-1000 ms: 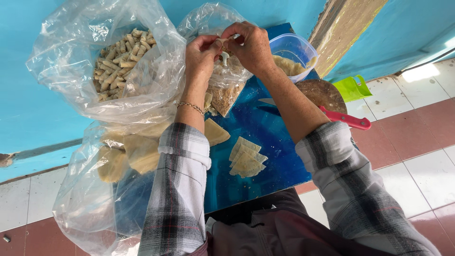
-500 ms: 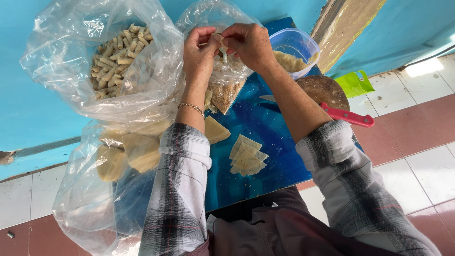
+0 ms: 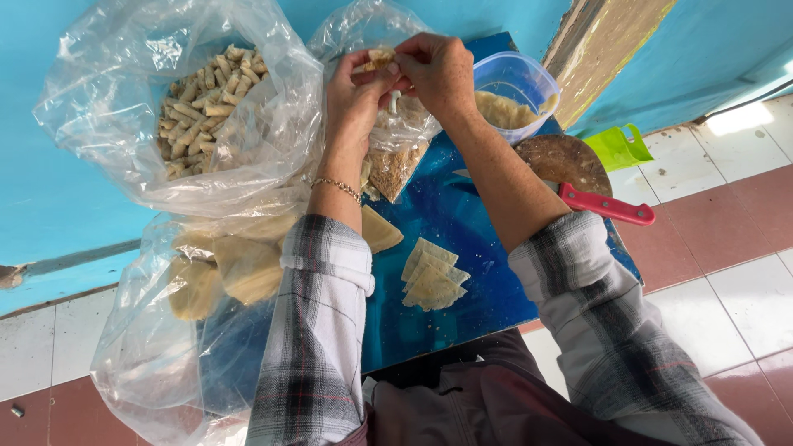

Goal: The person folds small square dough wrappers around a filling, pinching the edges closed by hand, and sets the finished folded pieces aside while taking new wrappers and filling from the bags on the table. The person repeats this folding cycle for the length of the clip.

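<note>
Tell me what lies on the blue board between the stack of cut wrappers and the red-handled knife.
Only the person's right forearm crosses above it in the head view; the blue board between wrappers and knife shows bare.

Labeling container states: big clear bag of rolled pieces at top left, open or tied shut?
Open. The clear bag's mouth gapes upward, and the rolled pieces show directly through the opening.

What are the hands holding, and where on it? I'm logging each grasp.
Both the left hand and right hand pinch one small pale dough wrapper by its edges, fingertips at either end.
</note>
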A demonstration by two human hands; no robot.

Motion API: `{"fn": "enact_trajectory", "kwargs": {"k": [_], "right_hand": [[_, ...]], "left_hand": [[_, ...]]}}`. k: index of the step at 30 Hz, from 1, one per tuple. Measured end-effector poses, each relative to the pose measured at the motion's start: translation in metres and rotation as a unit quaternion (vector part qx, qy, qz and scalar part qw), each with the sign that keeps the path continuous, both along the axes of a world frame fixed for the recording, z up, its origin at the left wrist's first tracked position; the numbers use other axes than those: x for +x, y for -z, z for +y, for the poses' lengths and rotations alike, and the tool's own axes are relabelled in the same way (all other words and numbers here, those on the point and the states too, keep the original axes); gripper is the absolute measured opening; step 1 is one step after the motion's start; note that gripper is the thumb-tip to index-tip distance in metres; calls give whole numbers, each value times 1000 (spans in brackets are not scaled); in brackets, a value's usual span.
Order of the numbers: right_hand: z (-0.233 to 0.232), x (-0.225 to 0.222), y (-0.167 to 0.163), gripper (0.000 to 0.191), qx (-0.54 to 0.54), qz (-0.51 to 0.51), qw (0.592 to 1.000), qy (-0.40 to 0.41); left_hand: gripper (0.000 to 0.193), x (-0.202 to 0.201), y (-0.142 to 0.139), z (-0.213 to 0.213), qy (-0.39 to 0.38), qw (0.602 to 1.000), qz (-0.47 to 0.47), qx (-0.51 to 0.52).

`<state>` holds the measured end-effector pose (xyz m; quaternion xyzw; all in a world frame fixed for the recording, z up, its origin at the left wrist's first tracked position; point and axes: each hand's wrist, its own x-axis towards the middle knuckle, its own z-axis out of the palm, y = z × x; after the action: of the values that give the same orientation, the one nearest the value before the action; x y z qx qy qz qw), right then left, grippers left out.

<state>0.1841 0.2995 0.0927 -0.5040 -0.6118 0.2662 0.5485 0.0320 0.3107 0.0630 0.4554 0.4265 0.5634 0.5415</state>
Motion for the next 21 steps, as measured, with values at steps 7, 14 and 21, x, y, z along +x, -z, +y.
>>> {"fn": "enact_trajectory", "kwargs": {"k": [7, 14, 21], "right_hand": [[-8, 1, 2, 5, 212, -334, 910, 121], [-8, -7, 23, 9, 343, -544, 753, 142], [9, 10, 16, 5, 287, -526, 782, 171]], "left_hand": [[23, 13, 4, 8, -120, 964, 195, 136], [37, 15, 0, -8, -203, 816, 467, 274], [16, -5, -15, -50, -40, 648, 709, 276]]}}
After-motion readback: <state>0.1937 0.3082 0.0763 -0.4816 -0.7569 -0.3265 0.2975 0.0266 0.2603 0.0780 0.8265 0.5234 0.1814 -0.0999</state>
